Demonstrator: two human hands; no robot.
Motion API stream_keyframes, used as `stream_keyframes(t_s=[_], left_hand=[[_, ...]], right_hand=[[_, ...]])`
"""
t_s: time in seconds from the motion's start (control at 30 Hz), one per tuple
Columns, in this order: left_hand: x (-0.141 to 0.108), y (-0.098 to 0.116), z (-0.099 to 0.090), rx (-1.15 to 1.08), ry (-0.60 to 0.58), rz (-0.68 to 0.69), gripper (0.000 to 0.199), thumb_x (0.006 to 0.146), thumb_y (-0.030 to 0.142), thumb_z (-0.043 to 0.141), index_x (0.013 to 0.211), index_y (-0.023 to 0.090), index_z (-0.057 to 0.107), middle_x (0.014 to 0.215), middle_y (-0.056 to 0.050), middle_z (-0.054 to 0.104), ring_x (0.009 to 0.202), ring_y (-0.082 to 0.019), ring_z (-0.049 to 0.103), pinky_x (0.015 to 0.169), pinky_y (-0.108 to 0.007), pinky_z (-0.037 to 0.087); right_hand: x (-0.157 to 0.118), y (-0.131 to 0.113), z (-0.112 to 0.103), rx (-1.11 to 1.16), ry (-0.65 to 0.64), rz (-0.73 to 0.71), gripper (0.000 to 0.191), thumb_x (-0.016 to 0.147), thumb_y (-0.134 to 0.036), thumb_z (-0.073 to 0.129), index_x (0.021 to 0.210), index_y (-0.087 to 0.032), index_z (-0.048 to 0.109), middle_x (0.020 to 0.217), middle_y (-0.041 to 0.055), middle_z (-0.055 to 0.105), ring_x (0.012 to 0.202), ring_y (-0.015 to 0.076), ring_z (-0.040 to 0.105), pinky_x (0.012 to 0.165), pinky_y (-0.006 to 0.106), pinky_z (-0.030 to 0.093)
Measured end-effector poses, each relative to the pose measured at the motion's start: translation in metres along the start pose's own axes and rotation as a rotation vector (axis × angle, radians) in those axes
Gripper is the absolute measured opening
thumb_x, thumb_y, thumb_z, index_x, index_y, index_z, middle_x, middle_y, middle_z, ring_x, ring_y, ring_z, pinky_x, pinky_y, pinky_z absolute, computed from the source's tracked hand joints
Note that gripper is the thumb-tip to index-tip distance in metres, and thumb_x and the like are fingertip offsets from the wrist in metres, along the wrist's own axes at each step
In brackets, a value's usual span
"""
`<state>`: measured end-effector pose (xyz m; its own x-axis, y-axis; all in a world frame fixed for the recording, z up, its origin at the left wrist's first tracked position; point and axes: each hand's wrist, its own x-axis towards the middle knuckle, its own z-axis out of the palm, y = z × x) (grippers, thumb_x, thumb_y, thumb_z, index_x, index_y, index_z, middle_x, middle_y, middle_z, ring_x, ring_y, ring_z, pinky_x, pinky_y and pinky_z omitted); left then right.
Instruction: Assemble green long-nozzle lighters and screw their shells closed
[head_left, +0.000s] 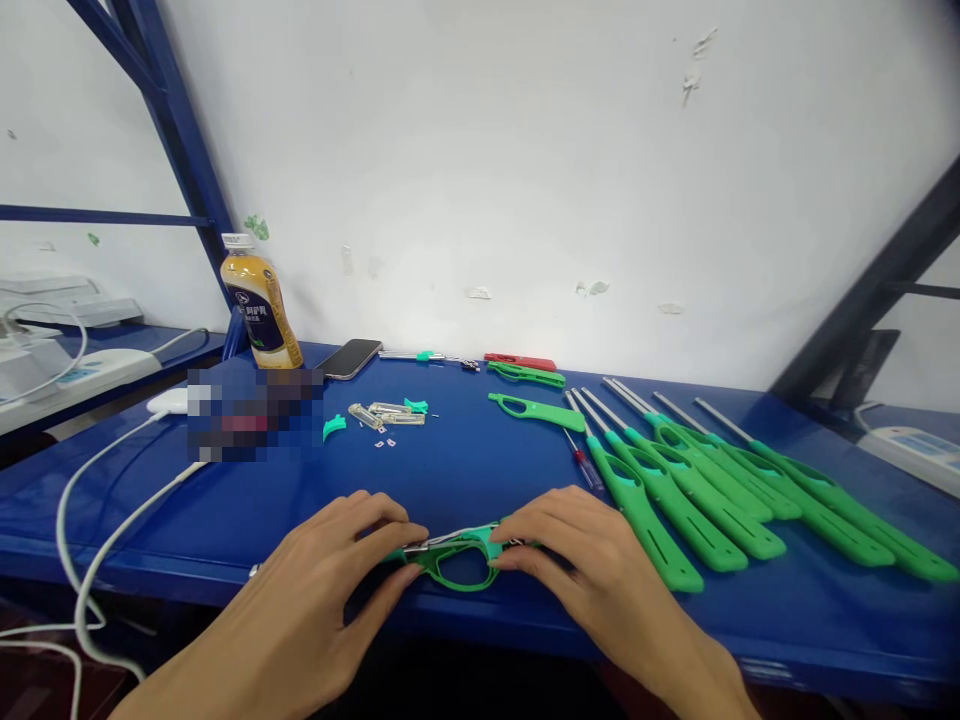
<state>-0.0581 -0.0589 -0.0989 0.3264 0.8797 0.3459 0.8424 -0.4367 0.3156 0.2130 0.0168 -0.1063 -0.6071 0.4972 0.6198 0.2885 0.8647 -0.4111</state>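
Near the table's front edge, a green lighter casing (461,582) with a trigger loop lies between my two hands. A thin metal rod and wire run along its top, beside a teal trigger piece. My left hand (352,550) pinches the casing's left end, where the metal tube sits. With thumb and fingers, my right hand (566,545) grips the right side at the teal trigger; the casing's handle end is hidden under that hand. Assembled green long-neck lighters (675,480) lie fanned out to the right, and a screwdriver (585,465) rests beside them.
Behind my hands lie clear fuel tanks (394,413), teal triggers (334,427), a metal rod (412,356), a green casing half (540,411) and a red casing (520,361). A phone (352,358) and a juice bottle (261,305) stand back left; white cables (97,570) hang at left.
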Motion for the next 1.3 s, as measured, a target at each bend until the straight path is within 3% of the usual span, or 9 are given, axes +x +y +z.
stream_keyframes(t_s=[0.27,0.47,0.8,1.3], left_hand=[[-0.008,-0.002,0.002,0.083,0.036,0.028,0.031,0.106,0.046,0.062,0.132,0.030,0.069,0.120,-0.004,0.070,0.105,-0.025,0.070,0.091,-0.035,0.059],[-0.001,-0.007,0.002,0.031,0.036,0.038,0.025,0.111,0.036,0.052,0.125,0.030,0.072,0.111,-0.003,0.072,0.094,-0.022,0.071,0.083,-0.032,0.058],[0.006,-0.017,0.001,-0.128,0.015,0.077,0.026,0.112,0.034,0.053,0.129,0.035,0.073,0.111,0.000,0.070,0.098,-0.017,0.071,0.085,-0.024,0.054],[0.001,-0.004,-0.008,-0.065,-0.052,-0.005,0.031,0.109,0.029,0.053,0.132,0.034,0.073,0.118,-0.004,0.069,0.102,-0.020,0.071,0.088,-0.028,0.059]], right_hand=[[-0.002,0.002,0.002,-0.018,-0.032,0.028,0.006,0.104,-0.023,0.070,0.108,-0.027,0.071,0.102,-0.0048,0.080,0.089,0.0148,0.073,0.084,0.028,0.049],[-0.002,0.000,0.001,-0.021,-0.039,0.029,0.007,0.104,-0.023,0.069,0.111,-0.026,0.071,0.102,-0.0032,0.079,0.088,0.0145,0.074,0.080,0.026,0.051],[-0.003,0.000,0.001,-0.018,-0.038,0.044,0.009,0.104,-0.022,0.070,0.111,-0.028,0.070,0.103,-0.0046,0.078,0.084,0.0127,0.074,0.077,0.025,0.051],[-0.001,-0.005,-0.001,-0.023,-0.002,-0.040,0.009,0.105,-0.027,0.067,0.105,-0.023,0.075,0.097,0.0008,0.081,0.083,0.0160,0.075,0.077,0.027,0.056]])
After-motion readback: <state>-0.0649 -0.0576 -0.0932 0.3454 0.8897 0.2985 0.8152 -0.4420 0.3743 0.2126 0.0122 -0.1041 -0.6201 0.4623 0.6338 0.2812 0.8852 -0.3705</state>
